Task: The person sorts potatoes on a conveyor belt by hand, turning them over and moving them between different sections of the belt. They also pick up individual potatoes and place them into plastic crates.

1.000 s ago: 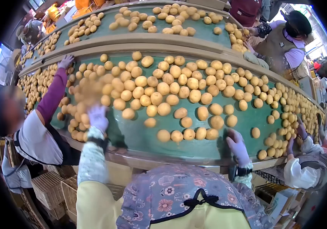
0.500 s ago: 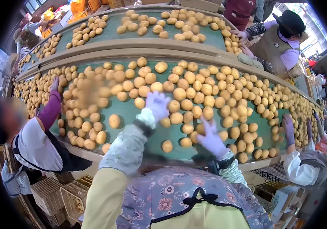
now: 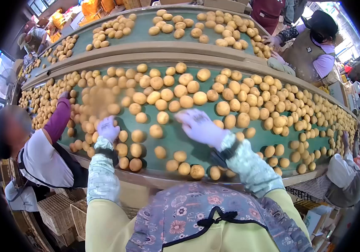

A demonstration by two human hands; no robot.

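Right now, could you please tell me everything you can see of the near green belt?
The near belt is a dull green, smooth-looking band curving across the view, edged by tan rails. Yellowish potatoes lie loose all over it, denser toward its far side. The gloved left hand and right hand reach over it among the potatoes.

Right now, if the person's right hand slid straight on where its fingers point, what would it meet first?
Probably the potato just beyond the fingertips of the right hand, on the green belt; motion blur leaves the exact line unsure.
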